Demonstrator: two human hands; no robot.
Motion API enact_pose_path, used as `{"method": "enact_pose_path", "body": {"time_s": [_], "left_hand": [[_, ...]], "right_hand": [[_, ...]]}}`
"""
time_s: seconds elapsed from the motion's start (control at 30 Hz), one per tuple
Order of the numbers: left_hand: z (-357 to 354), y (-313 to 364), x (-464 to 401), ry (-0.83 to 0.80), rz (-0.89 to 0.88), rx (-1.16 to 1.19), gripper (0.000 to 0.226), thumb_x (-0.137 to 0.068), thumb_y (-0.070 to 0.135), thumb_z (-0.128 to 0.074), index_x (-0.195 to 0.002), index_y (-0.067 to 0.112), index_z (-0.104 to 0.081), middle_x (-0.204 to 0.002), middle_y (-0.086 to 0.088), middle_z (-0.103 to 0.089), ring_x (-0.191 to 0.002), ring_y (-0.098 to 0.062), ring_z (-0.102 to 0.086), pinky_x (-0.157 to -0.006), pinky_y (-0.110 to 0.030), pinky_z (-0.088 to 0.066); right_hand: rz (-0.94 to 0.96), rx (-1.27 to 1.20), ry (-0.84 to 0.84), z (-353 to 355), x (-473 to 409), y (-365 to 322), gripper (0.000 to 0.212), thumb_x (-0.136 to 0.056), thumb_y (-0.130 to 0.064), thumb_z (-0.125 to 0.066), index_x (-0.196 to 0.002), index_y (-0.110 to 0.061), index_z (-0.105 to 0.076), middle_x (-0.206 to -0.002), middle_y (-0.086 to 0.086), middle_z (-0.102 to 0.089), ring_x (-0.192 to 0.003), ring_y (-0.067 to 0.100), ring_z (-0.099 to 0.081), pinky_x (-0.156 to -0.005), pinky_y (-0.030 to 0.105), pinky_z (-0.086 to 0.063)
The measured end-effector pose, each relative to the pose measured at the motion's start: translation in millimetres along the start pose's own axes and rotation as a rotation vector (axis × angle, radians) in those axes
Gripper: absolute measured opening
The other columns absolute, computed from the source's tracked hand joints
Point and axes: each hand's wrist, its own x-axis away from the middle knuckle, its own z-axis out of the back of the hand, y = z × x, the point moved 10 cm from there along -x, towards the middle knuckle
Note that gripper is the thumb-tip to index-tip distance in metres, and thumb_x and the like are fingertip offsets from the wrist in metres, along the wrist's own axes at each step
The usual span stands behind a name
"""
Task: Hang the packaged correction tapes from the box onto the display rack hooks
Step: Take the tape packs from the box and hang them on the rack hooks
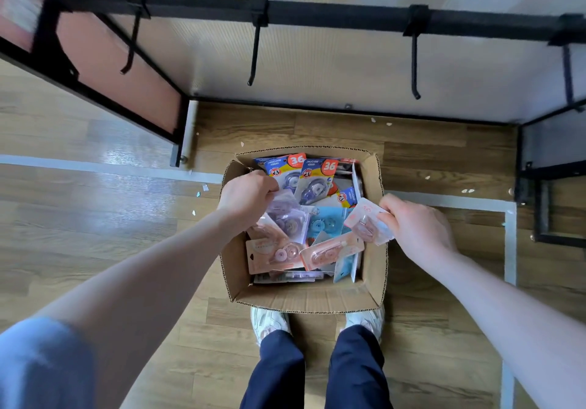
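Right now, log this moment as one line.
stage: picking from box | left hand: grips purple pack | right hand: holds pink pack | hooks: bare

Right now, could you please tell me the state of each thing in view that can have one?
Cardboard box: open, on the floor, full of packaged tapes.
Rack hooks: all four in view are bare.
Left hand: inside the box, gripping a purple package.
Right hand: pinching a pink package, lifted over the box's right side.
Blue "36" packages: lying loose at the box's far end.
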Motion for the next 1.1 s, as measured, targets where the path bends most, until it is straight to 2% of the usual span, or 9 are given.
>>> {"method": "enact_pose_path", "body": {"time_s": [0.17, 0.3, 0.47, 0.6, 0.67, 0.73, 0.87, 1.0, 1.1], "left_hand": [[48, 16, 16, 0.112, -0.127, 0.030, 0.017, -0.093, 0.021, -0.052, -0.096, 0.015, -0.067, -0.099, -0.007, -0.060, -0.084, -0.031, -0.060, -0.059, -0.030, -0.040], [104, 38, 26, 0.180, -0.210, 0.024, 0.017, -0.091, 0.024, -0.057, -0.096, 0.012, -0.068, -0.097, -0.009, -0.061, -0.079, -0.033, -0.062, -0.059, -0.032, -0.043], [184, 67, 47, 0.314, -0.312, -0.013, 0.026, -0.082, 0.034, -0.056, -0.080, 0.011, -0.068, -0.077, -0.008, -0.065, -0.060, -0.032, -0.063, -0.048, -0.030, -0.043], [247, 90, 67, 0.372, -0.353, -0.041, 0.032, -0.080, 0.040, -0.051, -0.074, 0.012, -0.064, -0.070, -0.006, -0.063, -0.057, -0.031, -0.062, -0.047, -0.027, -0.038], [277, 99, 81, 0.386, -0.346, -0.007, 0.040, -0.081, 0.045, -0.044, -0.081, 0.012, -0.065, -0.076, -0.006, -0.064, -0.064, -0.032, -0.062, -0.052, -0.026, -0.033], [307, 110, 97, 0.404, -0.365, 0.026, 0.046, -0.082, 0.049, -0.038, -0.087, 0.013, -0.067, -0.082, -0.005, -0.064, -0.069, -0.030, -0.062, -0.055, -0.026, -0.032], [370, 141, 133, 0.428, -0.424, -0.014, 0.024, -0.092, 0.034, -0.053, -0.096, 0.014, -0.067, -0.092, -0.003, -0.065, -0.078, -0.027, -0.061, -0.058, -0.026, -0.032], [435, 167, 176, 0.518, -0.465, -0.039, 0.018, -0.089, 0.030, -0.060, -0.092, 0.014, -0.069, -0.088, -0.002, -0.066, -0.074, -0.026, -0.062, -0.051, -0.025, -0.030], [481, 187, 207, 0.564, -0.474, -0.007, 0.014, -0.087, 0.029, -0.063, -0.091, 0.018, -0.069, -0.089, 0.002, -0.066, -0.078, -0.025, -0.063, -0.056, -0.027, -0.038]], "right_hand": [[-0.022, -0.010, 0.073, 38, 13, 3, 0.016, -0.095, -0.032, -0.049, -0.107, -0.022, -0.050, -0.099, 0.000, -0.066, -0.078, 0.020, -0.058, -0.056, 0.026, -0.037], [-0.038, 0.001, 0.125, 86, 28, 6, 0.017, -0.096, -0.030, -0.048, -0.110, -0.022, -0.053, -0.105, -0.001, -0.066, -0.085, 0.019, -0.059, -0.055, 0.024, -0.039], [-0.057, -0.002, 0.214, 160, 55, 7, 0.019, -0.095, -0.032, -0.049, -0.110, -0.022, -0.052, -0.108, -0.002, -0.065, -0.088, 0.015, -0.060, -0.056, 0.020, -0.039], [-0.051, -0.015, 0.291, 223, 84, 2, 0.023, -0.093, -0.031, -0.054, -0.113, -0.021, -0.052, -0.112, 0.000, -0.064, -0.096, 0.017, -0.062, -0.073, 0.028, -0.054], [-0.046, -0.010, 0.351, 255, 101, 3, 0.018, -0.094, -0.031, -0.051, -0.108, -0.019, -0.054, -0.106, 0.002, -0.065, -0.092, 0.021, -0.062, -0.068, 0.030, -0.051], [-0.029, -0.001, 0.412, 287, 121, 0, 0.017, -0.097, -0.030, -0.045, -0.101, -0.016, -0.055, -0.096, 0.004, -0.065, -0.085, 0.024, -0.059, -0.057, 0.027, -0.037], [-0.027, 0.015, 0.513, 348, 166, -6, 0.018, -0.097, -0.032, -0.045, -0.103, -0.018, -0.054, -0.094, -0.002, -0.063, -0.079, 0.016, -0.055, -0.047, 0.018, -0.018], [-0.081, -0.031, 0.610, 406, 211, -1, 0.021, -0.096, -0.036, -0.043, -0.103, -0.021, -0.056, -0.091, 0.001, -0.066, -0.082, 0.023, -0.059, -0.048, 0.027, -0.022], [-0.109, -0.075, 0.663, 441, 245, 9, 0.022, -0.095, -0.038, -0.044, -0.100, -0.020, -0.057, -0.089, 0.003, -0.066, -0.083, 0.026, -0.059, -0.054, 0.030, -0.029]]}}
